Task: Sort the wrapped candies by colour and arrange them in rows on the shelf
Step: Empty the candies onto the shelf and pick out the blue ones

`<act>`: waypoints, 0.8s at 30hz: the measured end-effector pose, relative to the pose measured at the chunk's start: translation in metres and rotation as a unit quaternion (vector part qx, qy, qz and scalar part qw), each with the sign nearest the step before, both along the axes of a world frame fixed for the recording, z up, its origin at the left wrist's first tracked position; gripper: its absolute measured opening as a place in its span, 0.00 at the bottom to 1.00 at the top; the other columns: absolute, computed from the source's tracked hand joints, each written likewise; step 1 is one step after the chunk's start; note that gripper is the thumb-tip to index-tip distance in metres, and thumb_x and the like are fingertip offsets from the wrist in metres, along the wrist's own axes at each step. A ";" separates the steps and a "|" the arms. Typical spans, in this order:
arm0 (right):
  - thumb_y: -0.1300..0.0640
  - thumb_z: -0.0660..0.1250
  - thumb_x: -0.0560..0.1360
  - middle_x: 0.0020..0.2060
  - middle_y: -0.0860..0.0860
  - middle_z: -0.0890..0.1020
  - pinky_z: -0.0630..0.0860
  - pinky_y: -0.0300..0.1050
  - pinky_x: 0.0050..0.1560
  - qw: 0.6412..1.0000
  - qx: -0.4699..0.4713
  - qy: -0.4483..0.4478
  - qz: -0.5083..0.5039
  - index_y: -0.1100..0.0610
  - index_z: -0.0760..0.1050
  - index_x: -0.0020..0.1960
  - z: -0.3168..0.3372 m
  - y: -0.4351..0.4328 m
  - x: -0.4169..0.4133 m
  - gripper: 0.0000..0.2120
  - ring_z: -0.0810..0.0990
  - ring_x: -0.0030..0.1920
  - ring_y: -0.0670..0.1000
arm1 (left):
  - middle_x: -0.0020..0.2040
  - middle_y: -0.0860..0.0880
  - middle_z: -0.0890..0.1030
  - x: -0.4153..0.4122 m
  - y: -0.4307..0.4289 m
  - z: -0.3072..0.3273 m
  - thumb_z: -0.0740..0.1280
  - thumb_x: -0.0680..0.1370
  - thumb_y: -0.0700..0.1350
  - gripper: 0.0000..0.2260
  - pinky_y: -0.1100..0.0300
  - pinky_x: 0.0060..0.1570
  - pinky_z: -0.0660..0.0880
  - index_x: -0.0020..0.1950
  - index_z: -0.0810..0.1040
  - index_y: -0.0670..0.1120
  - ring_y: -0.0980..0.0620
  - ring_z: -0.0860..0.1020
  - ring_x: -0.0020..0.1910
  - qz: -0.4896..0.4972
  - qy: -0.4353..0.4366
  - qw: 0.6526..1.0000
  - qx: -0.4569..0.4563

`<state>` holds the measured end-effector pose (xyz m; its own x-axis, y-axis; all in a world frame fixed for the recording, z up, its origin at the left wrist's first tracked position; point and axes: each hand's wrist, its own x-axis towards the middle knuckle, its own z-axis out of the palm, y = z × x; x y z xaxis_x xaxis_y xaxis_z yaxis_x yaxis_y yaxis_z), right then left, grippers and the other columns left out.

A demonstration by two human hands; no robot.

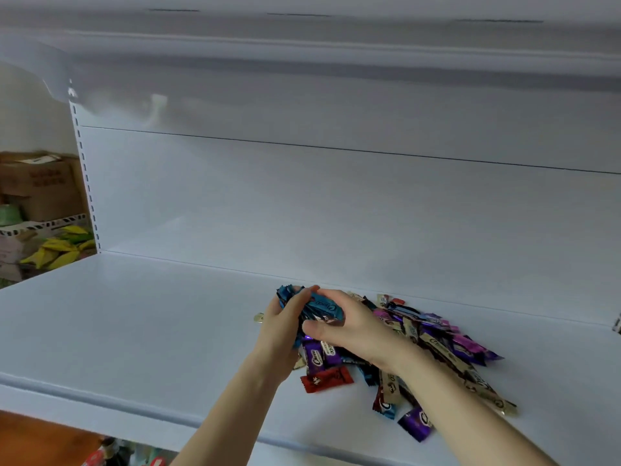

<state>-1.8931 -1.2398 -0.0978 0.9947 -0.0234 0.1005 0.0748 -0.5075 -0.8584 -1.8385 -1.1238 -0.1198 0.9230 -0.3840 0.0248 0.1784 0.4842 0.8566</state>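
Note:
A heap of wrapped candies [433, 341] in purple, gold, pink, red and blue lies on the white shelf [134, 331], right of its middle. My left hand [279, 334] grips a bundle of blue candies [319, 306] just above the heap's left edge. My right hand [349, 327] holds the same bundle from the right, thumb underneath and fingers over its top. A red candy [326, 380] and a purple one [314, 356] lie just below my hands.
The shelf's front lip [100, 401] runs along the bottom left. Its white back panel [336, 213] rises behind the heap. Cardboard boxes [40, 186] and yellow packets [57, 252] sit beyond the shelf's left end. Goods show on a lower shelf [111, 455].

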 end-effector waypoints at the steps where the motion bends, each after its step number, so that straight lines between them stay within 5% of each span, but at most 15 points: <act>1: 0.45 0.70 0.69 0.61 0.39 0.68 0.66 0.30 0.57 1.000 0.000 -0.009 -0.005 0.48 0.63 0.70 0.002 -0.003 -0.005 0.32 0.67 0.62 0.39 | 0.49 0.42 0.82 -0.003 -0.005 0.002 0.65 0.77 0.42 0.09 0.58 0.40 0.78 0.55 0.78 0.41 0.48 0.82 0.45 -0.006 0.000 1.000 -0.004; 6: 0.55 0.74 0.69 0.56 0.47 0.78 0.76 0.43 0.58 0.998 0.051 -0.022 -0.028 0.48 0.68 0.62 0.006 -0.020 -0.021 0.25 0.78 0.55 0.45 | 0.54 0.42 0.81 -0.020 -0.032 0.010 0.68 0.71 0.48 0.17 0.52 0.52 0.77 0.58 0.78 0.45 0.46 0.80 0.53 -0.036 0.024 0.999 -0.030; 13: 0.57 0.75 0.67 0.52 0.42 0.77 0.75 0.31 0.48 0.994 0.052 -0.054 -0.076 0.45 0.67 0.59 0.005 -0.031 -0.038 0.25 0.77 0.51 0.38 | 0.55 0.43 0.79 -0.032 -0.054 0.012 0.62 0.78 0.50 0.13 0.51 0.58 0.74 0.59 0.77 0.47 0.48 0.78 0.57 -0.067 0.030 0.997 -0.011; 16: 0.59 0.74 0.68 0.53 0.43 0.78 0.75 0.35 0.52 0.988 0.068 -0.084 -0.108 0.45 0.68 0.58 0.005 -0.039 -0.046 0.24 0.77 0.54 0.39 | 0.50 0.44 0.81 -0.038 -0.066 0.017 0.62 0.78 0.50 0.11 0.51 0.60 0.73 0.52 0.78 0.46 0.48 0.79 0.55 -0.084 -0.012 0.996 0.030; 20: 0.64 0.70 0.69 0.50 0.44 0.79 0.76 0.34 0.50 0.979 0.073 -0.106 -0.157 0.47 0.70 0.58 0.005 -0.061 -0.063 0.21 0.78 0.51 0.40 | 0.44 0.48 0.82 -0.048 -0.092 0.023 0.61 0.78 0.53 0.11 0.61 0.49 0.75 0.47 0.78 0.47 0.54 0.80 0.48 -0.113 -0.065 0.987 0.098; 22: 0.65 0.68 0.69 0.48 0.45 0.80 0.78 0.42 0.51 0.976 0.057 -0.103 -0.185 0.47 0.71 0.58 0.003 -0.078 -0.074 0.22 0.79 0.50 0.44 | 0.43 0.50 0.81 -0.055 -0.110 0.023 0.62 0.78 0.53 0.11 0.67 0.39 0.74 0.48 0.78 0.47 0.58 0.79 0.43 -0.107 -0.102 0.980 0.137; 24: 0.64 0.68 0.68 0.48 0.45 0.81 0.78 0.47 0.53 0.970 0.036 -0.096 -0.221 0.46 0.72 0.58 0.000 -0.101 -0.088 0.22 0.80 0.49 0.46 | 0.46 0.49 0.80 -0.061 -0.132 0.021 0.63 0.78 0.52 0.12 0.66 0.40 0.73 0.53 0.76 0.45 0.57 0.78 0.44 -0.090 -0.161 0.965 0.186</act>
<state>-1.9813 -1.3404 -0.0981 0.8494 -0.4568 0.2643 0.0254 -0.4649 -0.8850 -1.8995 -1.2556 -0.0987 0.8081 -0.5748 0.1285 -0.0739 0.1175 0.9903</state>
